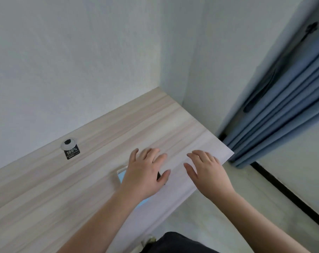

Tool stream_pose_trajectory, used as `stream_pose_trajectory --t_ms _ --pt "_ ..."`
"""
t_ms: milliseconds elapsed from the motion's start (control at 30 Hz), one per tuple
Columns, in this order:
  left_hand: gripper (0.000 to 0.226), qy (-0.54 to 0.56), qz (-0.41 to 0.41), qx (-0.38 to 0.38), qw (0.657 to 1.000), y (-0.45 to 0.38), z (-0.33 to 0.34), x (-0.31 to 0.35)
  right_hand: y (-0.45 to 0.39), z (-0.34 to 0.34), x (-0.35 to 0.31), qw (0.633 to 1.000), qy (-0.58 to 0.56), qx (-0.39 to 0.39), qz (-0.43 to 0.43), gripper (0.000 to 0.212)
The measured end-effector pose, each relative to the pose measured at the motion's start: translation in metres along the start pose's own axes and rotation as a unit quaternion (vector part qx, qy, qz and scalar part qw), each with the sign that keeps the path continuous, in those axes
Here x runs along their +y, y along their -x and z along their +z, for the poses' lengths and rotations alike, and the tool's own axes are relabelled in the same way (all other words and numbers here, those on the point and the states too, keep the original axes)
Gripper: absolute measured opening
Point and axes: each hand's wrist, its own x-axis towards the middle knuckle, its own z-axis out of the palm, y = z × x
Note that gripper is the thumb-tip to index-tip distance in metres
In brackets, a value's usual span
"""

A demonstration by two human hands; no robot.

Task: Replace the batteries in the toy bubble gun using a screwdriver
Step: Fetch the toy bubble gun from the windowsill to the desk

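White walls [72, 61] fill the upper frame, and blue curtains [283, 114] hang at the right. A light wood-grain desk [63, 179] runs from lower left to centre right. Both hands are held flat with fingers spread, gripping nothing: the left hand [146, 176] at centre, the right hand [208, 172] just beside it. A light blue object [121, 175], unidentifiable, is mostly hidden under the left hand. A cable grommet [68, 143] with a black "100%" sticker [72, 153] is seen at left. The bubble gun and the screwdriver cannot be made out.
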Motion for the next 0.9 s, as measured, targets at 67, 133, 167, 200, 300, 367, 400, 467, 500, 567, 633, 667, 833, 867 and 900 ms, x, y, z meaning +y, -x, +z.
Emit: stream_pose_trajectory --t_ms 67,133,167,200,300,367,400,467,500,567,633,667,833,867,900 --pt "0.048 -0.001 0.013 0.012 1.000 -0.017 -0.010 0.025 0.006 -0.021 0.014 0.999 0.007 0.032 0.013 0.047" --pt "0.048 -0.002 0.027 0.026 0.999 -0.032 -0.019 0.051 0.015 -0.040 0.032 0.998 0.011 0.062 0.021 0.045" --pt "0.048 -0.004 0.037 0.033 0.999 -0.040 -0.023 0.064 0.019 -0.049 0.041 0.997 0.009 0.074 0.024 0.044" --pt "0.048 -0.004 0.051 0.040 0.998 -0.049 -0.028 0.080 0.026 -0.059 0.053 0.996 0.009 0.083 0.030 0.044" --pt "0.048 0.009 0.095 0.060 0.994 -0.073 -0.042 0.135 0.050 -0.090 0.094 0.992 0.015 0.112 0.054 0.044" --pt "0.050 0.011 0.125 0.064 0.990 -0.086 -0.048 0.172 0.067 -0.109 0.123 0.988 0.018 0.134 0.074 0.045" --pt "0.051 0.011 0.139 0.067 0.988 -0.092 -0.050 0.190 0.075 -0.117 0.137 0.986 0.020 0.145 0.084 0.045" --pt "0.051 0.021 0.159 0.078 0.984 -0.103 -0.052 0.226 0.091 -0.134 0.165 0.981 0.024 0.164 0.104 0.046" --pt "0.051 0.029 0.167 0.085 0.982 -0.109 -0.052 0.243 0.099 -0.141 0.178 0.978 0.028 0.172 0.115 0.046" --pt "0.050 0.044 0.184 0.095 0.977 -0.120 -0.052 0.276 0.114 -0.156 0.205 0.972 0.037 0.187 0.137 0.047" --pt "0.050 0.051 0.202 0.099 0.973 -0.130 -0.051 0.304 0.129 -0.168 0.230 0.966 0.045 0.200 0.157 0.048" --pt "0.051 0.050 0.212 0.100 0.971 -0.136 -0.050 0.318 0.135 -0.174 0.241 0.963 0.051 0.207 0.167 0.048" --pt "0.053 0.044 0.268 0.097 0.958 -0.167 -0.045 0.373 0.152 -0.192 0.293 0.942 0.070 0.246 0.218 0.046" --pt "0.054 0.045 0.282 0.095 0.954 -0.175 -0.043 0.382 0.153 -0.193 0.302 0.938 0.072 0.251 0.228 0.046" --pt "0.054 0.047 0.295 0.093 0.950 -0.183 -0.040 0.390 0.153 -0.194 0.310 0.934 0.074 0.255 0.238 0.046"
